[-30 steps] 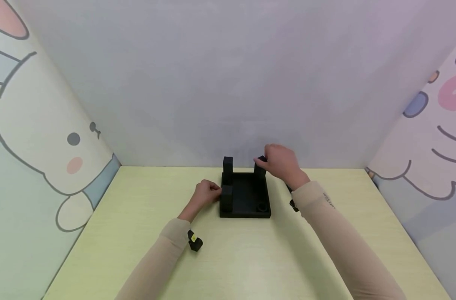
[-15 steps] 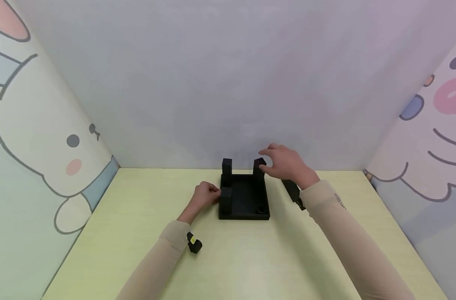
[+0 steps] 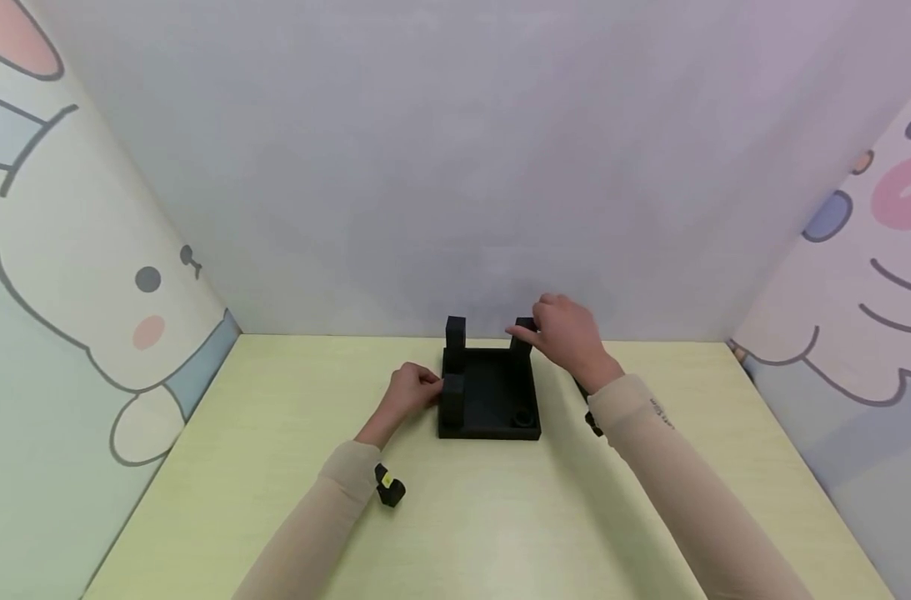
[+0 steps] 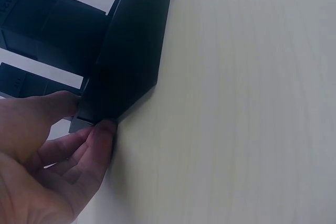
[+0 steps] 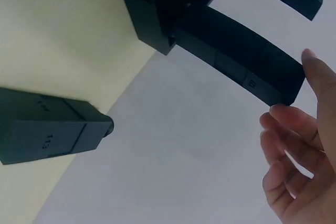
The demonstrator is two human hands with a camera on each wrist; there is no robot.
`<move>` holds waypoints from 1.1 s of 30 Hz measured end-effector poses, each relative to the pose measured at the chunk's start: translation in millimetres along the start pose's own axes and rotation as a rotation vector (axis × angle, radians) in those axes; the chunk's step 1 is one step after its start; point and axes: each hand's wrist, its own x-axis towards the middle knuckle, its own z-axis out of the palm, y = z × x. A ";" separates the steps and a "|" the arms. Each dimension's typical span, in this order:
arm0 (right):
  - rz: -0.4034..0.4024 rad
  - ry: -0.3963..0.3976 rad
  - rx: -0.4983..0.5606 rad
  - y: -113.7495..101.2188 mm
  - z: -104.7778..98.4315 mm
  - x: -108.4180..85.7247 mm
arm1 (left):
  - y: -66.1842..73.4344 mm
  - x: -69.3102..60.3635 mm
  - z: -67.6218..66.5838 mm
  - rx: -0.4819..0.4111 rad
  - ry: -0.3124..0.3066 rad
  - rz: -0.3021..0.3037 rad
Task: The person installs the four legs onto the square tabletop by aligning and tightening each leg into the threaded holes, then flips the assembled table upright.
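Observation:
A square black tray (image 3: 493, 392) with raised sides sits on the table, bearing black square posts at three corners. My left hand (image 3: 408, 389) pinches the tray's left side; the left wrist view shows thumb and fingers on either side of its edge. At the back right, my right hand (image 3: 568, 333) pinches the top of the rear right post (image 5: 236, 61) between thumb and fingers. The rear left post (image 3: 456, 332) and front left post (image 3: 452, 398) stand upright, untouched by the right hand. A round socket (image 3: 524, 416) shows at the front right corner.
A loose black post (image 5: 52, 129) with a rounded peg end lies right of the tray, mostly hidden by the right arm in the head view. The grey wall (image 3: 485, 167) rises close behind the tray. A black wrist device (image 3: 390, 487) hangs at the left cuff.
Half a second ago the right hand's fingers were spread off the rear right post; now they are back around its top, thumb across the front. The left hand has stayed put.

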 end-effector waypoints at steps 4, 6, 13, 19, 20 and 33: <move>0.057 -0.001 -0.022 1.0 -0.7 -3.2 | -0.4 -0.8 0.7 0.011 -0.006 -0.002; 0.058 -0.032 -0.023 0.6 -5.4 -4.2 | -0.4 -1.2 0.8 0.015 -0.002 -0.004; -0.031 -0.164 -0.039 -0.8 -17.9 -3.1 | 0.6 -0.7 0.5 0.015 0.010 0.004; -0.035 -0.076 -0.074 -2.3 -10.2 -1.8 | 1.5 -1.4 0.4 0.003 0.002 -0.002; -0.029 -0.059 -0.080 -2.6 -8.0 -1.7 | 1.4 -1.3 0.5 -0.001 0.002 -0.003; 0.067 -0.046 -0.204 -14.1 -4.4 0.0 | -1.1 -0.9 0.5 -0.008 -0.002 -0.010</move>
